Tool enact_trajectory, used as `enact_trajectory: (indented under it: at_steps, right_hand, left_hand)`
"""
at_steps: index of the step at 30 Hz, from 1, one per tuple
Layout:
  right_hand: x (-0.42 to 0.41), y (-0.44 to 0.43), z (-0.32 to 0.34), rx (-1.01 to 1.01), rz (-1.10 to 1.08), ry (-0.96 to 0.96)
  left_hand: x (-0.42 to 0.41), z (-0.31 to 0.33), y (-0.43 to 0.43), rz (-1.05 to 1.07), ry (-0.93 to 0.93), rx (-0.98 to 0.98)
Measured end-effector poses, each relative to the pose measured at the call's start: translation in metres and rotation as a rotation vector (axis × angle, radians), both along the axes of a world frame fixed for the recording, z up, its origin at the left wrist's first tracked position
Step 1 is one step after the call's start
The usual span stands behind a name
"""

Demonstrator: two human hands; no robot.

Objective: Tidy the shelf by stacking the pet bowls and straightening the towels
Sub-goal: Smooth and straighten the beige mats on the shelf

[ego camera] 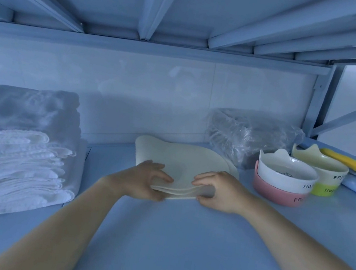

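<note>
A stack of flat cream mats lies in the middle of the blue shelf. My left hand pinches the stack's near left edge, thumb under and fingers on top. My right hand grips the near right edge the same way. To the right, a white cat-ear bowl sits nested in a pink bowl. Behind it a cream bowl sits in a lime-green bowl. On the left lies a pile of white folded towels with uneven edges, and a grey folded towel behind it.
A clear plastic-wrapped package stands against the back wall behind the bowls. A yellow tool lies at the far right on a raised blue ledge. The upper shelf's metal beams hang low overhead. A diagonal brace crosses the right side.
</note>
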State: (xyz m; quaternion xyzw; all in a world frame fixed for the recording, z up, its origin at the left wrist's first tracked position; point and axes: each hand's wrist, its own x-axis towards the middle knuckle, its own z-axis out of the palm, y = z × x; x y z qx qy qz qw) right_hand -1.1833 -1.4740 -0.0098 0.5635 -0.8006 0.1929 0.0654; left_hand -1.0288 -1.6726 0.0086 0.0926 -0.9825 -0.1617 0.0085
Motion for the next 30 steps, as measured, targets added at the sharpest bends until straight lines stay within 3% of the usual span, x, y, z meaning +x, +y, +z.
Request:
enact_trajectory:
  at_steps: [7,13,23,30]
  right_hand:
    - [0.009,-0.001,-0.004,-0.109,0.010,0.031]
    - [0.004,0.000,-0.003,-0.020,0.022,-0.014]
    - [0.007,-0.005,-0.003,-0.010,0.021,-0.035]
    - [-0.003,-0.003,-0.007,-0.040,-0.181,-0.144]
  left_hand:
    - [-0.005,0.005,0.017,-0.133,0.010,-0.232]
    - [-0.005,-0.010,0.014,-0.043,0.099,-0.158]
    - [-0.013,-0.020,0.022,-0.030,0.313,-0.315]
    - [-0.015,-0.021,0.024,0.057,0.318,-0.285]
